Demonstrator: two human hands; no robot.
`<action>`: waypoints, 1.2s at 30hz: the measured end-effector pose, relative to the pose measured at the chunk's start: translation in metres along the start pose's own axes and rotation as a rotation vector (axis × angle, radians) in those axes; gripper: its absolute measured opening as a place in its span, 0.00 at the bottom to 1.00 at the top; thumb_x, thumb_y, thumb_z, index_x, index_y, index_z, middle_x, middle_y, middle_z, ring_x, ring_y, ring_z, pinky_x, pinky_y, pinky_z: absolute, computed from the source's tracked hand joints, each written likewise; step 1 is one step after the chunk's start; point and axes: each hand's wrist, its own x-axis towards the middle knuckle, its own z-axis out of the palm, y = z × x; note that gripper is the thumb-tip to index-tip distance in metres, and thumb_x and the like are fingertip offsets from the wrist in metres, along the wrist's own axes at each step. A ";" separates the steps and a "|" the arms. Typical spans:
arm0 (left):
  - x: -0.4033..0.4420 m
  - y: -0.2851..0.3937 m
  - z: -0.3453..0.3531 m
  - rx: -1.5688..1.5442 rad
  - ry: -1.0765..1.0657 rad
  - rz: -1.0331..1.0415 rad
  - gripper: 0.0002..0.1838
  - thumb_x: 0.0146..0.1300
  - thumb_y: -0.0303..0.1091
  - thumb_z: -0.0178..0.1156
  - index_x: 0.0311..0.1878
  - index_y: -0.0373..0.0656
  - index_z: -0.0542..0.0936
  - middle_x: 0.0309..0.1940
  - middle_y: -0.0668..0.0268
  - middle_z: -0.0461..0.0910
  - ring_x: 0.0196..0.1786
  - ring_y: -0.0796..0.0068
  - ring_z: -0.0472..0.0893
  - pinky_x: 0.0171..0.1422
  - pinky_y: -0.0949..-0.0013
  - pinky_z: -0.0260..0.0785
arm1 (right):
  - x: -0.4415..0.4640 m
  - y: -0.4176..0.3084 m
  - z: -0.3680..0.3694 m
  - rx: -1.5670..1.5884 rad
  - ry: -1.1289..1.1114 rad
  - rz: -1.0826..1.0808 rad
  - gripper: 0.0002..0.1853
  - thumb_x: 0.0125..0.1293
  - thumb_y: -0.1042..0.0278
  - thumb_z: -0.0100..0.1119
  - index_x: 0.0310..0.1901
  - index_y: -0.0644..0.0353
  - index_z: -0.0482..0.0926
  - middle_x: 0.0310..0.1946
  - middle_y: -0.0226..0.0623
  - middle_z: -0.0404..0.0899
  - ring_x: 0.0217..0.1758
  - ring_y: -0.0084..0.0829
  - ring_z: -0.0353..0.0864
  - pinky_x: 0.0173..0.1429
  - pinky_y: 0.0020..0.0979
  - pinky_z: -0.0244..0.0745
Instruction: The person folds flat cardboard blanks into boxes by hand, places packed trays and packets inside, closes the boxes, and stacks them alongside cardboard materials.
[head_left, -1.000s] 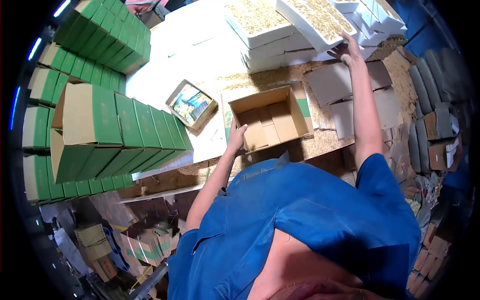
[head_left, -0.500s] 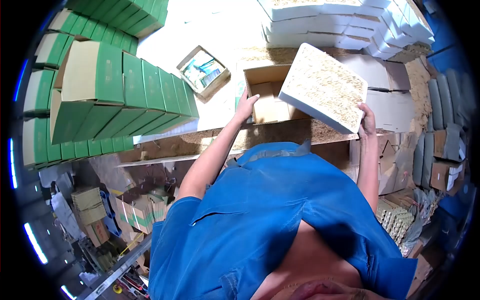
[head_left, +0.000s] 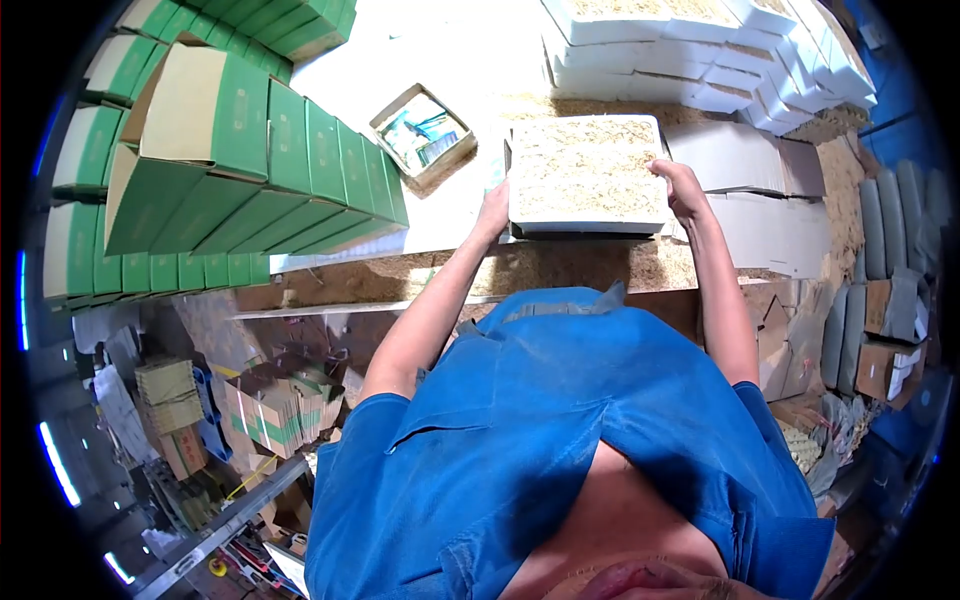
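Head view | white tray [head_left: 585, 172] — between hands | right hand [head_left: 684, 190] gripping its right edge | left hand [head_left: 494, 209] alongside — grip unclear

A tray [head_left: 585, 172] is being flanked by a box [head_left: 449, 160] and cartons [head_left: 287, 132] at left, cardboard [head_left: 765, 222] at right. Behind it, tray stacks [head_left: 615, 52] are being borne by the table [head_left: 430, 50].
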 end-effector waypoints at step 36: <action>0.003 0.028 0.000 0.274 0.182 0.007 0.21 0.68 0.32 0.54 0.61 0.31 0.72 0.51 0.47 0.80 0.55 0.57 0.79 0.62 0.60 0.68 | 0.073 0.053 -0.129 -1.271 0.755 -0.070 0.49 0.48 0.48 0.74 0.71 0.53 0.60 0.72 0.46 0.53 0.76 0.51 0.48 0.73 0.58 0.51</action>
